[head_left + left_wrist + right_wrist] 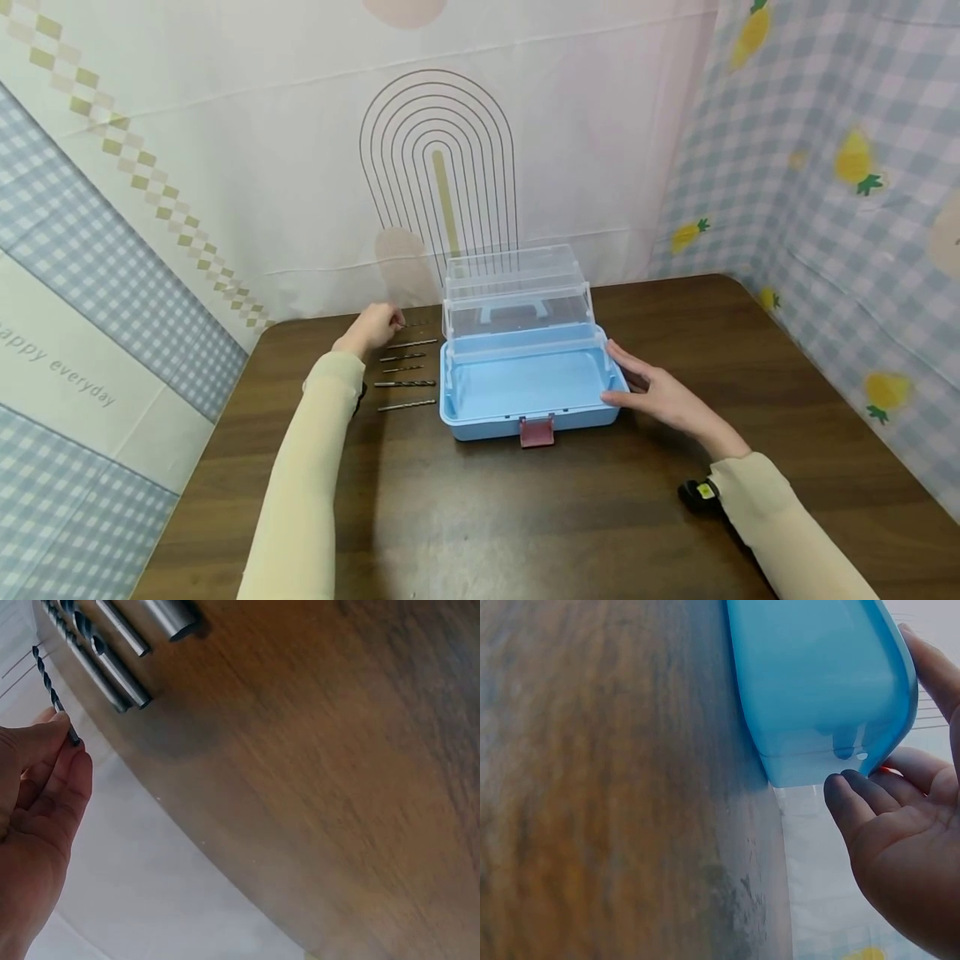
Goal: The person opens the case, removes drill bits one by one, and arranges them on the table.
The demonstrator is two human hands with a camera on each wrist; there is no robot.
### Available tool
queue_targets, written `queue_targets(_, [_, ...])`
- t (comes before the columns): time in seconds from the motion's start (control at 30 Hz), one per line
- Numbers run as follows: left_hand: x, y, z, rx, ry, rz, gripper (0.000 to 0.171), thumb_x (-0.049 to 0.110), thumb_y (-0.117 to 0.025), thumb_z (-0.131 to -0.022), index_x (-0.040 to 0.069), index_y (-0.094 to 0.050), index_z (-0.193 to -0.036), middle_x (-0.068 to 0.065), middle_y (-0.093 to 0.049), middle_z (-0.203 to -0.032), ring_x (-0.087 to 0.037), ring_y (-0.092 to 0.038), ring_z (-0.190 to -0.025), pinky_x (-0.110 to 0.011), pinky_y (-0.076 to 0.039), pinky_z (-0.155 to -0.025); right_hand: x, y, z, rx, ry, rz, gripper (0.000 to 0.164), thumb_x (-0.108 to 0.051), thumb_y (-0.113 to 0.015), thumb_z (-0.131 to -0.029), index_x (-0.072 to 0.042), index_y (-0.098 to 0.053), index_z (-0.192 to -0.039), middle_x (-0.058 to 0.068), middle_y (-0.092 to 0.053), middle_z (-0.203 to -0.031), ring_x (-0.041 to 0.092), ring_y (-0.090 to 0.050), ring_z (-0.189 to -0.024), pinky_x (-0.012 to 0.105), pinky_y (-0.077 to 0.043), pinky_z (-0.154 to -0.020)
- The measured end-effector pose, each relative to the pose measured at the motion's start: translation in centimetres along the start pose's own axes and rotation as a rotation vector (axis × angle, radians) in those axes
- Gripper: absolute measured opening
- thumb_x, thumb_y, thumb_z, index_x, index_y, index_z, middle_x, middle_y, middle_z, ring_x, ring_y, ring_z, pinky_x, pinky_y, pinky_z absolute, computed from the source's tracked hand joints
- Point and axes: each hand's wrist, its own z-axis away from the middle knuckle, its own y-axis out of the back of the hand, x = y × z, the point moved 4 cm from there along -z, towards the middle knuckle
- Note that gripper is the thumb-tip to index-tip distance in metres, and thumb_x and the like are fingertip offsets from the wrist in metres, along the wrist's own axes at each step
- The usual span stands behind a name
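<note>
At the far left of the table, my left hand [377,323] pinches a thin dark drill bit [50,688] by its shank end, between thumb and fingers. In the left wrist view its twisted part points away from the fingertips. Several more drill bits [405,384] of different sizes lie in a column below that hand. Right of them stands a light blue toolbox [532,379], its clear lid [517,287] raised at the back. My right hand [660,396] holds the toolbox at its right end, thumb at the rim and fingers against the outer wall.
A pinkish latch [537,432] hangs at the front of the toolbox. The brown wooden table [480,517] ends at the back against a patterned cloth [300,167]. A black wrist strap [699,493] sits at the right sleeve.
</note>
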Motion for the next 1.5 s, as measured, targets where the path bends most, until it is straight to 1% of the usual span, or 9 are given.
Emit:
queue_targets(0.03, [0.0,-0.2,0.1,-0.003,0.001,0.0,0.015,0.0,-0.058,-0.098,-0.004,-0.071,-0.105,-0.018,-0.07,-0.103,-0.032,-0.063,-0.096,-0.047,-0.051,-0.09,0.0,0.0,0.1,0.003,-0.003,-0.003,0.086,-0.037,-0.071,-0.095,-0.026,-0.018,-0.162,0.004,-0.009,-0.169,0.032,-0.016,-0.152,0.054,-0.028,-0.114])
queue_targets(0.3, [-0.1,-1.5,0.8,-0.028,-0.012,-0.042,0.014,-0.003,-0.058,-0.095,-0.003,-0.071,-0.101,-0.014,-0.069,-0.094,-0.029,-0.063,-0.089,-0.044,-0.052,-0.085,0.3,-0.7,0.6,-0.013,0.023,-0.002,0.084,-0.034,-0.07,-0.097,-0.023,-0.018,-0.162,0.009,-0.009,-0.168,0.034,-0.02,-0.15,0.052,-0.031,-0.112])
queue_targets(0.53, [-0.6,-1.5,0.6,-0.015,-0.002,-0.033,0.015,-0.002,-0.059,-0.095,-0.002,-0.072,-0.101,-0.014,-0.069,-0.095,-0.029,-0.064,-0.09,-0.045,-0.052,-0.086,0.4,-0.4,0.4,0.004,0.012,0.021,0.085,-0.037,-0.07,-0.096,-0.025,-0.018,-0.162,0.007,-0.01,-0.168,0.035,-0.019,-0.151,0.056,-0.03,-0.112])
queue_targets(0.8, [-0.9,-1.6,0.6,-0.028,-0.003,0.005,0.016,-0.003,-0.057,-0.095,-0.001,-0.072,-0.101,-0.013,-0.069,-0.095,-0.028,-0.063,-0.089,-0.044,-0.052,-0.085,0.4,-0.4,0.3,-0.001,0.022,0.015,0.084,-0.036,-0.07,-0.096,-0.025,-0.019,-0.162,0.006,-0.01,-0.168,0.035,-0.02,-0.15,0.055,-0.03,-0.112])
queue_targets(0.97, [-1.1,-2.2,0.7,-0.059,0.018,0.028,0.016,-0.002,-0.056,-0.096,0.001,-0.071,-0.103,-0.012,-0.068,-0.095,-0.027,-0.061,-0.089,-0.043,-0.051,-0.084,0.5,-0.5,0.6,0.0,0.024,0.014,0.084,-0.035,-0.07,-0.096,-0.025,-0.019,-0.162,0.007,-0.011,-0.168,0.034,-0.021,-0.15,0.054,-0.031,-0.112])
queue_targets(1.03, [-1.2,-2.3,0.8,-0.071,0.04,0.036,0.017,-0.003,-0.056,-0.096,0.002,-0.071,-0.103,-0.011,-0.067,-0.095,-0.026,-0.06,-0.089,-0.042,-0.05,-0.084,0.6,-0.6,0.6,-0.004,0.025,0.012,0.083,-0.035,-0.07,-0.096,-0.024,-0.019,-0.162,0.007,-0.01,-0.168,0.034,-0.021,-0.15,0.054,-0.031,-0.112])
queue_targets(1.13, [-1.3,-2.3,0.8,-0.067,0.048,0.052,0.018,-0.004,-0.055,-0.095,0.002,-0.07,-0.103,-0.01,-0.066,-0.094,-0.026,-0.059,-0.088,-0.043,-0.049,-0.083,0.7,-0.7,0.6,-0.003,0.028,0.012,0.083,-0.035,-0.07,-0.096,-0.025,-0.02,-0.162,0.007,-0.01,-0.168,0.034,-0.021,-0.15,0.055,-0.03,-0.112])
queue_targets(1.3, [-1.3,-2.0,0.3,-0.048,0.028,0.051,0.019,-0.005,-0.054,-0.094,0.001,-0.07,-0.102,-0.01,-0.066,-0.091,-0.025,-0.058,-0.086,-0.042,-0.049,-0.083,0.5,-0.3,0.3,0.007,0.027,0.015,0.084,-0.036,-0.07,-0.096,-0.026,-0.02,-0.162,0.006,-0.01,-0.168,0.035,-0.02,-0.15,0.056,-0.029,-0.112])
queue_targets(1.5, [-1.2,-1.5,0.0,-0.049,0.02,0.062,0.019,-0.006,-0.054,-0.093,0.0,-0.07,-0.102,-0.009,-0.066,-0.09,-0.026,-0.059,-0.086,-0.042,-0.049,-0.084,0.2,0.0,0.0,0.011,0.015,0.028,0.085,-0.038,-0.071,-0.095,-0.025,-0.02,-0.162,0.008,-0.01,-0.168,0.036,-0.019,-0.151,0.057,-0.029,-0.113])
